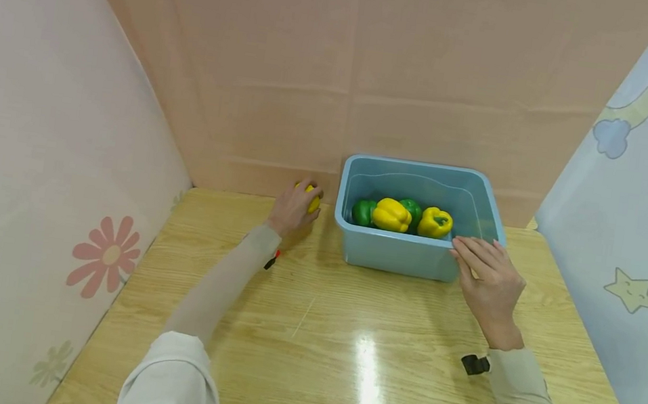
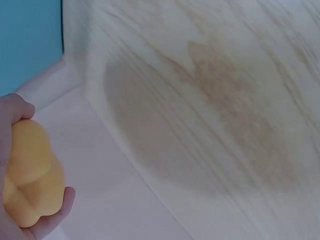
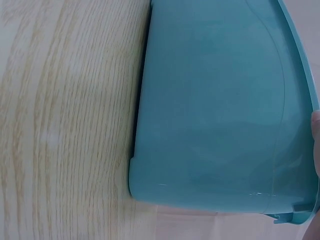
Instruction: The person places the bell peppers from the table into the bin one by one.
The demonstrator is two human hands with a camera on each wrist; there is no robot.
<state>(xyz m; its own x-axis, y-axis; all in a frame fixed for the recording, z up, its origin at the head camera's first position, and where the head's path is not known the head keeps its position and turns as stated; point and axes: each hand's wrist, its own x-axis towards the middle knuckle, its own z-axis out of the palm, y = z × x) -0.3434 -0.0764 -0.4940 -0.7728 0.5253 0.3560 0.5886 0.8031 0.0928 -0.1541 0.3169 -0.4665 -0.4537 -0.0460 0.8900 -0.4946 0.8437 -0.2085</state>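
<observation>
My left hand (image 1: 294, 209) grips a yellow bell pepper (image 2: 35, 172), its fingers and thumb curled around the sides. In the head view this pepper is mostly covered by the hand, just left of a blue plastic bin (image 1: 403, 253). At the bin's front right corner, my right hand (image 1: 489, 278) holds the rim, fingers over the edge and thumb on the outside. Inside the bin lie a yellow bell pepper (image 1: 392, 216), another yellow bell pepper (image 1: 435, 223) and two green bell peppers, one at the left (image 1: 363, 212) and one behind (image 1: 412, 208).
The bin stands on a wooden table (image 1: 303, 356) near its back edge, against a pinkish backdrop (image 1: 255, 70). Printed cloth walls rise at the left (image 1: 33, 123) and right (image 1: 635, 222). A dark strap end (image 1: 474, 365) hangs by the right wrist.
</observation>
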